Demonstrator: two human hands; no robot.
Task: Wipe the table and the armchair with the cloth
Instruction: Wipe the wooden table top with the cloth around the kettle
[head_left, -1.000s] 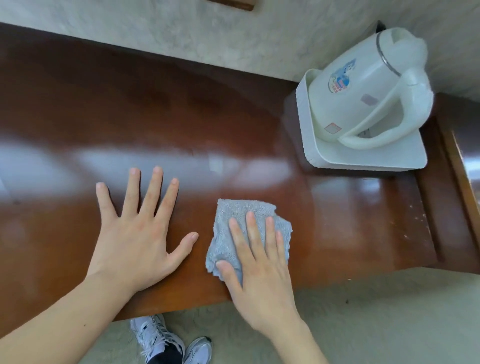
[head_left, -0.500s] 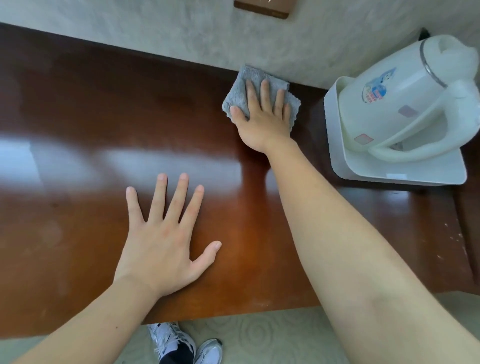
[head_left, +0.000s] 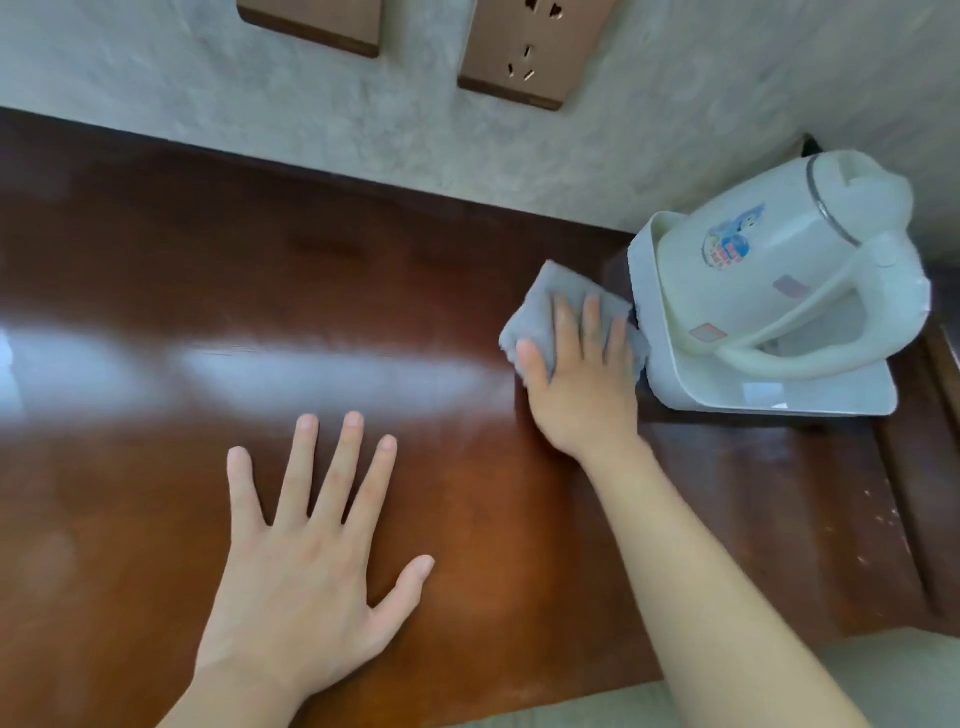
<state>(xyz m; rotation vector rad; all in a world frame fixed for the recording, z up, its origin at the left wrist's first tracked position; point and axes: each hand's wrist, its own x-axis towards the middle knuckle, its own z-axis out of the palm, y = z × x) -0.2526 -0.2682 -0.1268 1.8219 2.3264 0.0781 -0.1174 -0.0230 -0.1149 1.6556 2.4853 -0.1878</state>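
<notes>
The cloth (head_left: 540, 301) is small, grey and soft. It looks light and folds easily, so it is better pressed under a flat palm than pinched. It lies on the glossy counter (head_left: 156, 291), touching the white tray (head_left: 779, 400) under the kettle (head_left: 769, 260), at about 2 o'clock from the left hand (head_left: 306, 561). The right hand (head_left: 582, 379) lies flat on it with fingers stretched and arm reaching forward. The left hand rests open and empty, fingers spread.

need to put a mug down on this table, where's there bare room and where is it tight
The table is bare from the far wall edge to the left hand, and left of it. A bare strip lies between the left hand and the right hand. It is tight at the right, where the cloth sits against the white tray holding the kettle.
</notes>
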